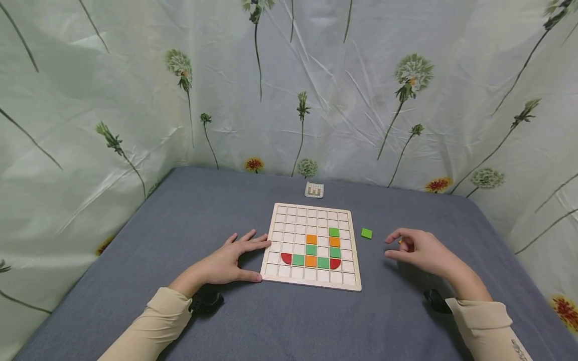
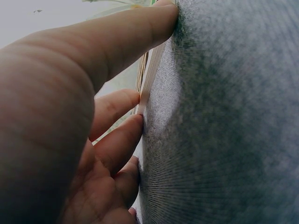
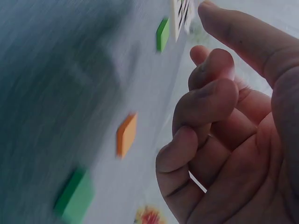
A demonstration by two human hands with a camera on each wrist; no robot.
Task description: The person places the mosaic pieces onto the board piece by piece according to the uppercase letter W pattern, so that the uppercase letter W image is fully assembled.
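A wooden grid board (image 1: 311,285) lies on the grey cloth, with orange, green and rounded red tiles set in its cells in a stepped pattern. My left hand (image 1: 229,260) is spread at the board's left side, the thumb and fingertips touching its edge. On the right, my right hand (image 1: 424,250) hovers above the cloth, thumb and index finger apart, the other fingers loosely bent, nothing between them. A light green tile (image 1: 367,233) lies between board and right hand. Beneath that hand, the right wrist view shows an orange tile (image 3: 126,135) and a darker green tile (image 3: 77,198).
Beyond the board's far edge lies a small printed card (image 1: 314,190) bearing a grid picture. The grey cloth (image 1: 217,200) covers the whole surface. A pale curtain (image 1: 289,75) with a flower print hangs behind and at both sides.
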